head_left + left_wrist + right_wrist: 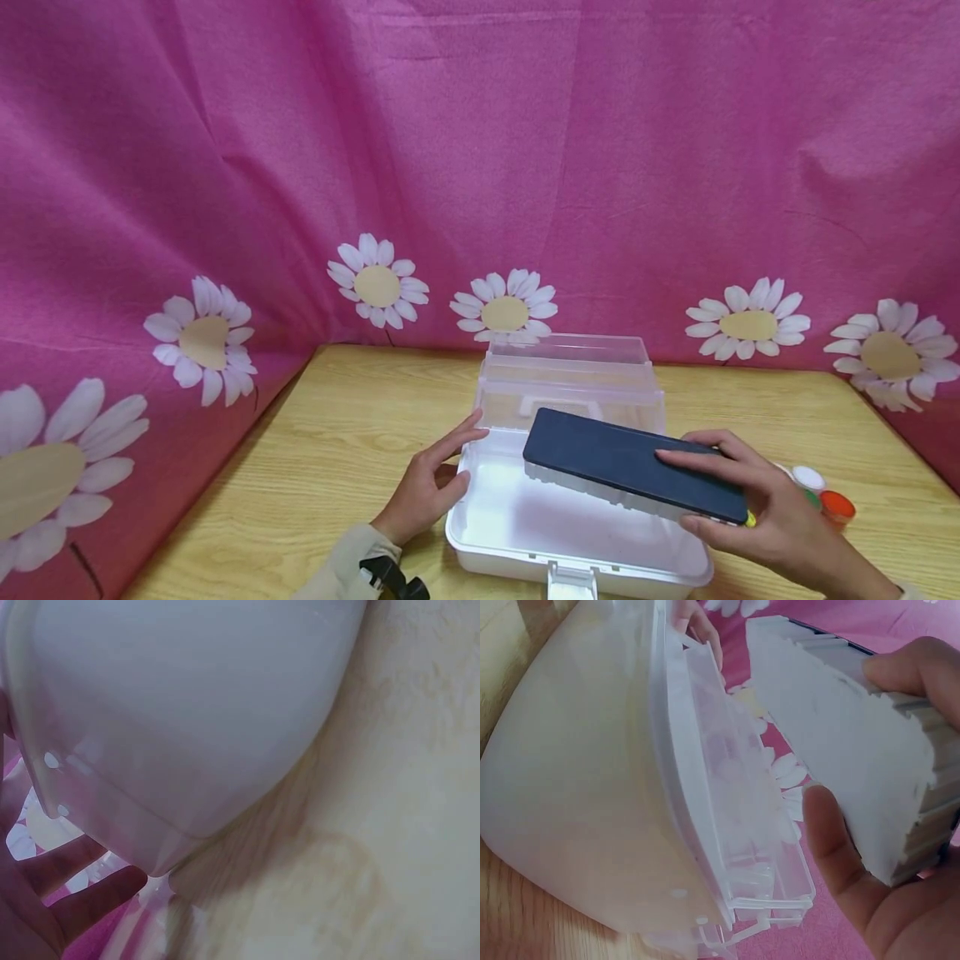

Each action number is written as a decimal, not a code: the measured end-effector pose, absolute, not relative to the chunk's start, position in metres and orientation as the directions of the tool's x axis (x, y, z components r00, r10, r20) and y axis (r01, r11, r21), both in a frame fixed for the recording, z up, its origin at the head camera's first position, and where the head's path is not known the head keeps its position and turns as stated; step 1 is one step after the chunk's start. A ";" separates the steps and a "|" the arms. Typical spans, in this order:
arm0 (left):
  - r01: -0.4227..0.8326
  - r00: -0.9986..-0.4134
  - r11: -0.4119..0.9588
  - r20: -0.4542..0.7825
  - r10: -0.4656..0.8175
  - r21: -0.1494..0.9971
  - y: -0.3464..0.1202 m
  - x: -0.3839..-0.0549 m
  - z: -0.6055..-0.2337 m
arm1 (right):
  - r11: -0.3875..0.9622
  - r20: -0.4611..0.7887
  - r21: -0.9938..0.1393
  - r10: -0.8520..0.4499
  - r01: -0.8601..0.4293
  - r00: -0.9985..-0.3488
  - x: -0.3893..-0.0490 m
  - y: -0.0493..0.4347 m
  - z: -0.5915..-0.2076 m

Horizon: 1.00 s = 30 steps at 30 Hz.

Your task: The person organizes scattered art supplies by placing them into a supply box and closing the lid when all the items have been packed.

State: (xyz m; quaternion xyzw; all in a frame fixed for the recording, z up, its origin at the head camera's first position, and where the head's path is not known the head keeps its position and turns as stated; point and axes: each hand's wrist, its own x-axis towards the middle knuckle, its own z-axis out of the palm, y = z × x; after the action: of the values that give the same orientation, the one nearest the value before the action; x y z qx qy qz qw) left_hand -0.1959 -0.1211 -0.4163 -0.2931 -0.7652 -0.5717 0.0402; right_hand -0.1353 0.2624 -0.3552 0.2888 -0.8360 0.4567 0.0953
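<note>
A white plastic storage box [498,562] stands on the table with its clear lid [566,375] swung back. My left hand [427,493] rests at the box's left side, its fairly straight fingers and thumb touching the rim. Over the box's right half, my right hand [780,504] grips a long flat case with a dark navy top [622,458] and a whitish, ridged lower part. The case is tilted, its right end lower. In the right wrist view, the whitish underside of the case [832,720] shows between thumb and fingers, apart from the box.
Small jars stand on the table right of the box, partly behind my right hand; a red one [837,507] and a white-topped one [808,477] show. The box's front latch [572,579] hangs down. A pink flowered cloth [600,167] backs the wooden table [360,417].
</note>
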 end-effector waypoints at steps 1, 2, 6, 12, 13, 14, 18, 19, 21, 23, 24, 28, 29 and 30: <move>0.495 -0.825 0.172 0.398 0.402 0.852 -0.121 -0.196 -0.417 | 0.407 0.418 -0.714 -0.405 -0.570 -0.813 -0.136 0.263 -0.356; 0.496 -0.824 0.170 0.400 0.403 0.852 -0.121 -0.196 -0.417 | 0.403 0.415 -0.715 -0.414 -0.571 -0.810 -0.136 0.263 -0.356; 0.511 -0.807 0.140 0.417 0.418 0.848 -0.122 -0.196 -0.419 | 0.388 0.404 -0.721 -0.438 -0.575 -0.803 -0.137 0.262 -0.358; 0.566 -0.761 0.104 0.469 0.447 0.818 -0.120 -0.198 -0.420 | 0.401 0.395 -0.710 -0.454 -0.579 -0.799 -0.136 0.261 -0.360; 0.576 -0.756 0.105 0.479 0.447 0.811 -0.120 -0.198 -0.420 | 0.391 0.390 -0.718 -0.461 -0.576 -0.798 -0.136 0.261 -0.360; 0.582 -0.753 0.108 0.483 0.447 0.806 -0.119 -0.199 -0.420 | 0.384 0.386 -0.721 -0.469 -0.577 -0.794 -0.136 0.261 -0.360; 0.562 -0.769 0.131 0.457 0.448 0.817 -0.119 -0.199 -0.416 | 0.391 0.338 -0.743 -0.482 -0.544 -0.808 -0.135 0.259 -0.359; 0.555 -0.772 0.135 0.448 0.450 0.821 -0.118 -0.199 -0.416 | 0.409 0.329 -0.734 -0.484 -0.542 -0.811 -0.135 0.258 -0.359; 0.533 -0.784 0.145 0.423 0.454 0.833 -0.118 -0.198 -0.414 | 0.438 0.303 -0.728 -0.486 -0.528 -0.820 -0.134 0.257 -0.358; 0.519 -0.792 0.151 0.407 0.456 0.841 -0.118 -0.198 -0.413 | 0.455 0.289 -0.716 -0.496 -0.529 -0.819 -0.133 0.256 -0.359; 0.512 -0.796 0.157 0.398 0.456 0.845 -0.118 -0.198 -0.413 | 0.471 0.283 -0.706 -0.497 -0.529 -0.821 -0.132 0.255 -0.360; 0.493 -0.809 0.174 0.376 0.451 0.852 -0.119 -0.197 -0.412 | 0.472 0.316 -0.663 -0.527 -0.581 -0.789 -0.132 0.252 -0.364; 0.493 -0.810 0.173 0.377 0.450 0.853 -0.119 -0.197 -0.413 | 0.482 0.319 -0.651 -0.527 -0.586 -0.788 -0.132 0.251 -0.364; 0.495 -0.809 0.170 0.381 0.448 0.852 -0.119 -0.197 -0.413 | 0.485 0.333 -0.631 -0.535 -0.605 -0.777 -0.133 0.249 -0.365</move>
State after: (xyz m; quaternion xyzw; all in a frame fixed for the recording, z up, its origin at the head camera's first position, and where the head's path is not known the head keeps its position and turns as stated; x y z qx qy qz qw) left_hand -0.1969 -0.1191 -0.4129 -0.3084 -0.7645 -0.5657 0.0208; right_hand -0.1326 0.2495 -0.3651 0.3311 -0.8606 0.3843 0.0456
